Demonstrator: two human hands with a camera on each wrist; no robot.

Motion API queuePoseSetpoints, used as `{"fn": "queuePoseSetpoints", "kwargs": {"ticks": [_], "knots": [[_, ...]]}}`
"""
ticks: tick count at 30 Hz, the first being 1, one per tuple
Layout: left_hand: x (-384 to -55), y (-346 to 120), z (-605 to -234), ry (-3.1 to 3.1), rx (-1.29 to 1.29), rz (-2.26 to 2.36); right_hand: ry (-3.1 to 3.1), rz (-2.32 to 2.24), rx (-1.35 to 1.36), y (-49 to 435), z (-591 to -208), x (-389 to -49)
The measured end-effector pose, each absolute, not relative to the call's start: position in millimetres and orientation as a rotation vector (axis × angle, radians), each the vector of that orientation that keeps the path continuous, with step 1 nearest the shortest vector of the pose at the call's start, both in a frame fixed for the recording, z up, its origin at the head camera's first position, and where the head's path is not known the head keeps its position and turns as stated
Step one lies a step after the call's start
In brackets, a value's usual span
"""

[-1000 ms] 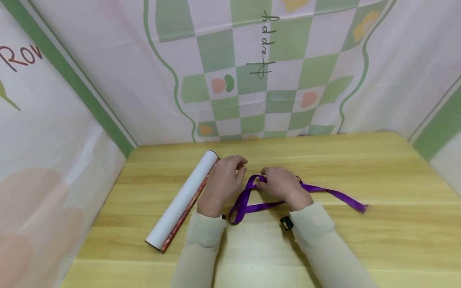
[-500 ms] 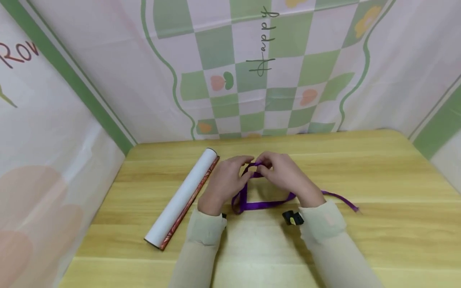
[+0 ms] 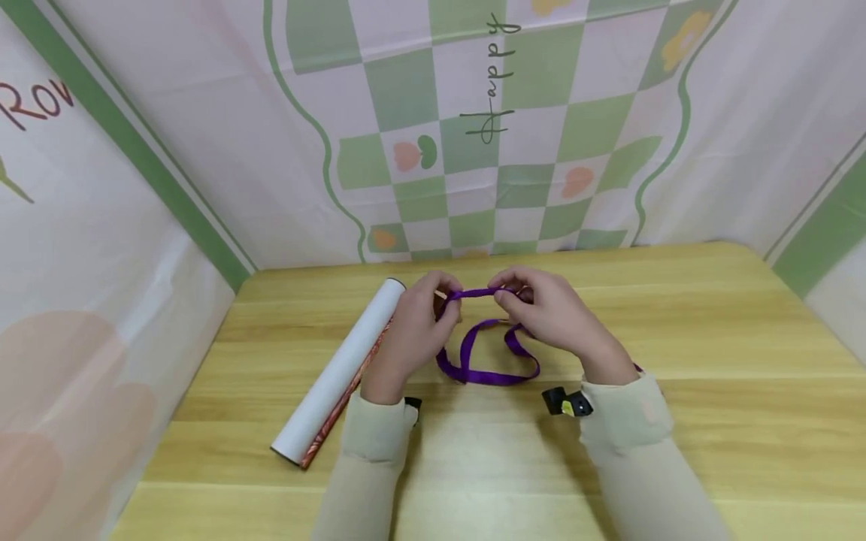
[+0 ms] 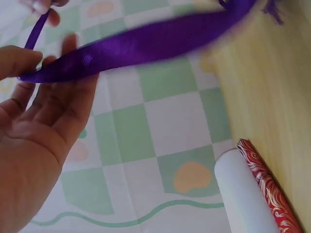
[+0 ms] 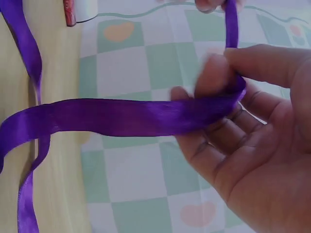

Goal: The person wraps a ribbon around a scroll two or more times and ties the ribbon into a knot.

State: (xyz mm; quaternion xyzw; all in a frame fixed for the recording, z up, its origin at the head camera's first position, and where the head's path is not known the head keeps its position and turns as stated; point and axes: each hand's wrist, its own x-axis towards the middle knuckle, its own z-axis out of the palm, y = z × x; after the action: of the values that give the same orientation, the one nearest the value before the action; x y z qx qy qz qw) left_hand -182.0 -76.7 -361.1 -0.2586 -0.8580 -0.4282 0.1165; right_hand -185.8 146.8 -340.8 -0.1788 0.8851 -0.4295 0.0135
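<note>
A purple ribbon [image 3: 497, 378] lies partly looped on the table, with one stretch raised between the two hands. My left hand [image 3: 421, 323] pinches the ribbon between thumb and fingers; in the left wrist view a wide length of ribbon [image 4: 146, 44] trails over the fingers to the right. The right hand [image 3: 551, 309] pinches the other end of the raised stretch. In the right wrist view, ribbon [image 5: 121, 116] runs across the fingers and down toward the table, and the thumb [image 5: 262, 60] presses it at the fingertips.
Left of the hands lies a white roll [image 3: 341, 368] on the wooden table [image 3: 223, 421], with a red patterned roll [image 3: 338, 417] along its right side. A checked cloth backdrop [image 3: 473, 173] rises behind the table's far edge. Black wrist devices [image 3: 567, 402] show below the sleeves.
Both hands have lifted and moved toward the far edge. The left hand has taken hold of the ribbon, and the right has drawn rightward, so a stretch runs straight between them.
</note>
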Motion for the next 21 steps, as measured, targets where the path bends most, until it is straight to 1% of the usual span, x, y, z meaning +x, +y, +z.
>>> {"fn": "queuePoseSetpoints", "kwargs": {"ticks": [4, 9, 15, 21], "knots": [[-179.1, -82.1, -356.2, -2.46, -0.806, -1.486, 2.812, -1.359, -0.541, 150.1, -336.7, -183.9], [-176.0, -86.3, -351.6, -2.374, -0.793, -1.595, 2.814, -1.388, -0.472, 157.9, -334.1, -183.3], [-176.1, -93.9, -348.8, -2.395, -0.796, -1.435, 2.817, -1.327, -0.43, 167.6, -329.0, -181.6], [-173.9, -98.2, -345.4, -2.564, -0.756, -1.121, 2.846, -1.067, -0.585, 167.8, -326.6, -180.5]]}}
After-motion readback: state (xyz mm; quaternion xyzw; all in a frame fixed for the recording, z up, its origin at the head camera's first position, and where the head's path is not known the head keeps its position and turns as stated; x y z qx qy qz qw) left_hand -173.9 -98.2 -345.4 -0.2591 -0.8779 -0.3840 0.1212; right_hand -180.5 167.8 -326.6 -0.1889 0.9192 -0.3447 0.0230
